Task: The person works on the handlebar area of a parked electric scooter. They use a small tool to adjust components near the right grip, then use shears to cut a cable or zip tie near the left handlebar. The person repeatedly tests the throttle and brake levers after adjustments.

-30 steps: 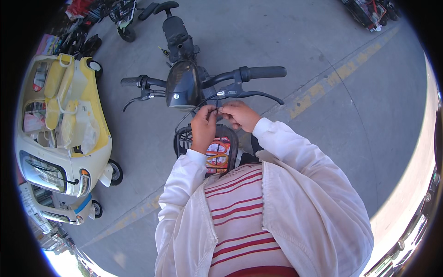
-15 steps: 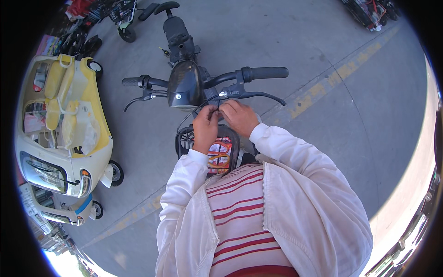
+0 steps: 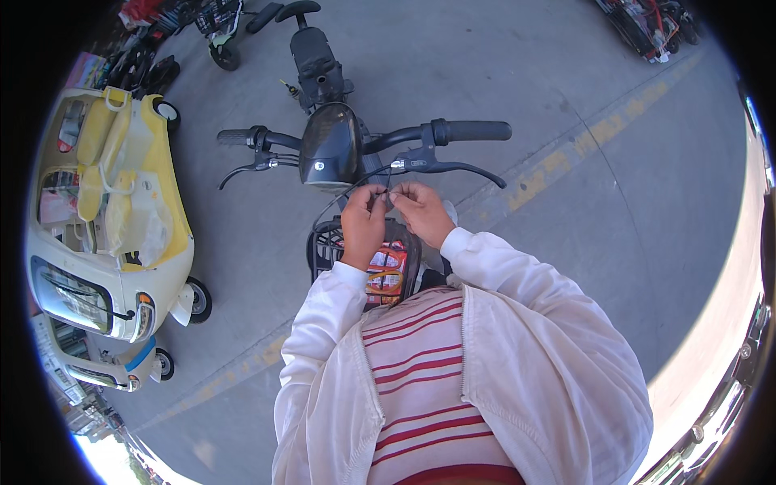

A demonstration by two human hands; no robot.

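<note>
Two hands (image 3: 364, 226) (image 3: 423, 215) pinch a thin dark strand (image 3: 389, 181); below them, a black basket (image 3: 324, 246) holds red packaging (image 3: 390, 259).

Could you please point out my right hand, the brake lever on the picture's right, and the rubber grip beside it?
Right hand (image 3: 423, 213): head view, on the back of the hand.
Brake lever (image 3: 467, 167): head view, midway along its blade.
Rubber grip (image 3: 478, 131): head view, mid-length.

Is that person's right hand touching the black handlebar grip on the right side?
Apart. The head view shows grey ground and the brake lever between the right hand and the handlebar grip.
</note>
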